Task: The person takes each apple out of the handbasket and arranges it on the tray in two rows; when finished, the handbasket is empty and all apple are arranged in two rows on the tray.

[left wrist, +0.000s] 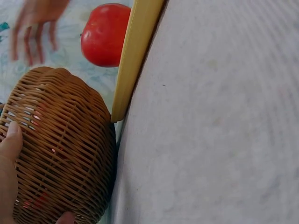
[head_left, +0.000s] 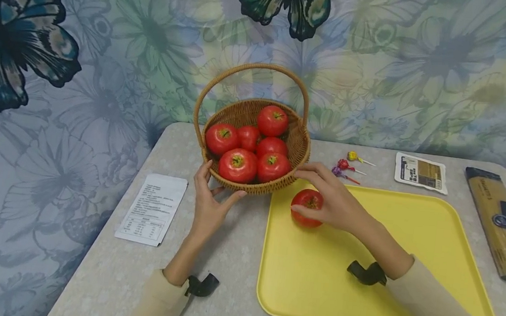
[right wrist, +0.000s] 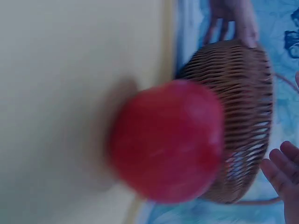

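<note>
A wicker basket [head_left: 301, 147] with a tall arched handle holds several red tomatoes [head_left: 237, 165] and leans toward the head camera. My left hand [head_left: 212, 205] grips its front left side, thumb spread along the lower front; the left wrist view shows that thumb [left wrist: 11, 140] against the weave. One more tomato [head_left: 307, 200] sits on the yellow tray [head_left: 340, 293], close to the basket. Over this tomato reaches my right hand [head_left: 333, 199], fingers extended toward the basket's right rim and thumb in front of the tomato. In the right wrist view its fingers [right wrist: 278, 172] are straight, apart from the tomato [right wrist: 168, 140].
Behind the tray lie several wrapped lollipops [head_left: 344, 164] and a small flat packet [head_left: 421, 172]. A long package of noodles [head_left: 503, 223] is at the far right. Left of the basket lies a white printed pouch [head_left: 153, 209]. A patterned cloth [head_left: 153, 57] hangs behind the table.
</note>
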